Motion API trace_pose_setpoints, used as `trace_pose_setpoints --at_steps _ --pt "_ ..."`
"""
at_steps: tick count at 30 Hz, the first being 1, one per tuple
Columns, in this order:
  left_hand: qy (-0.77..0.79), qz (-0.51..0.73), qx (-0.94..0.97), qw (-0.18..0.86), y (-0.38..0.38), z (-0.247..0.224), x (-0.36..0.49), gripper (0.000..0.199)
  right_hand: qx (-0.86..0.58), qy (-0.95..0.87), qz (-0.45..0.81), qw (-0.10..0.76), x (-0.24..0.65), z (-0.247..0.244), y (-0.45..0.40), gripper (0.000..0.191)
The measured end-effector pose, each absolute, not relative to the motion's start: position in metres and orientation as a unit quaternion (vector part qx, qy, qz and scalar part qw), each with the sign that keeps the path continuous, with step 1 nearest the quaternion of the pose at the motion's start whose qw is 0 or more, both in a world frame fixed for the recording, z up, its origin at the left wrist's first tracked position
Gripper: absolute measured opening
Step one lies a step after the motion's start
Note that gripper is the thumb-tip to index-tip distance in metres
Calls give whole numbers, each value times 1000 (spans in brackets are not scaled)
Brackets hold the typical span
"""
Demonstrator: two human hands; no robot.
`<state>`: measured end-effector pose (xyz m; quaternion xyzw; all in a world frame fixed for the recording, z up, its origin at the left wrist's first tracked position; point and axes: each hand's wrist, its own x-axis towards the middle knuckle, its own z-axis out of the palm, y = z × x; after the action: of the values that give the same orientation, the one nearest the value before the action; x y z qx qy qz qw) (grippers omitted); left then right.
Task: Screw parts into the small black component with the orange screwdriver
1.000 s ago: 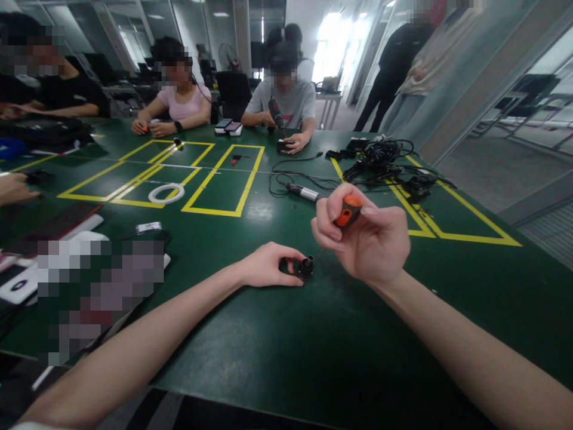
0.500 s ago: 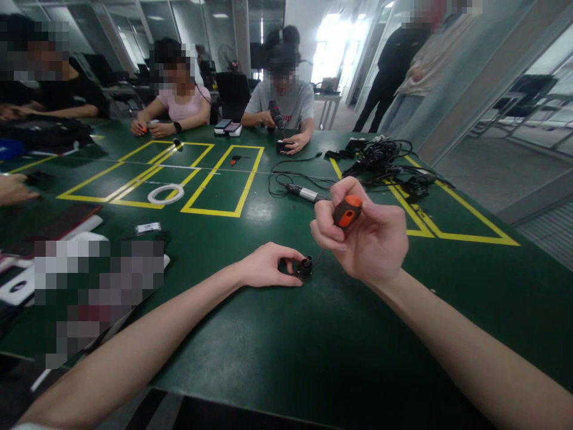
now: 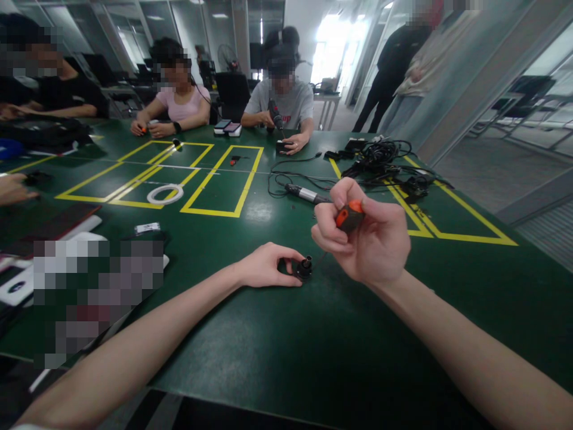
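Note:
On the green table (image 3: 250, 334), my left hand (image 3: 268, 266) grips a small round black part (image 3: 303, 270) between thumb and fingers. A short metal tube-like piece sticks up from its top. My right hand (image 3: 364, 236) is closed around the orange and black handle of a screwdriver (image 3: 350, 216), raised to the right of the part. The thin shaft is faint and points down toward the part; I cannot tell whether its tip touches it.
Beyond my right hand lie an electric screwdriver (image 3: 307, 194) with its cord and a tangle of black cables (image 3: 380, 155). A white tape ring (image 3: 165, 194) rests on yellow-taped outlines. Phones and a white device (image 3: 20, 289) lie left. Across the table, a person works with a drill (image 3: 276, 114).
The screwdriver handle has turned in my right hand, its orange patch now facing more to the left. My left hand and the black part have stayed in place.

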<state>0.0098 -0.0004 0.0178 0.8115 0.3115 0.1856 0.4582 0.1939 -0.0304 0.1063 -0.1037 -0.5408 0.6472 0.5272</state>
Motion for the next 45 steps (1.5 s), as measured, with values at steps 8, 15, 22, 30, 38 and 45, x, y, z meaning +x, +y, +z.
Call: trace_pose_setpoints --at_steps 8,15,22,30,38,45 --pt "311 193 808 462 1 15 10 35 -130 -562 601 554 193 110 -29 29" --pt "315 188 811 456 1 16 10 35 -136 -568 605 541 195 110 -29 28" --pt "314 192 811 455 1 16 9 34 -129 -565 607 545 195 110 -28 22" --pt "306 194 813 456 1 15 10 31 -143 -562 607 543 194 111 -28 36" --pt "308 191 812 457 0 17 11 31 -115 -555 623 539 196 110 -29 22" --pt "312 192 810 458 0 17 11 32 -115 -576 616 525 196 112 -28 36"
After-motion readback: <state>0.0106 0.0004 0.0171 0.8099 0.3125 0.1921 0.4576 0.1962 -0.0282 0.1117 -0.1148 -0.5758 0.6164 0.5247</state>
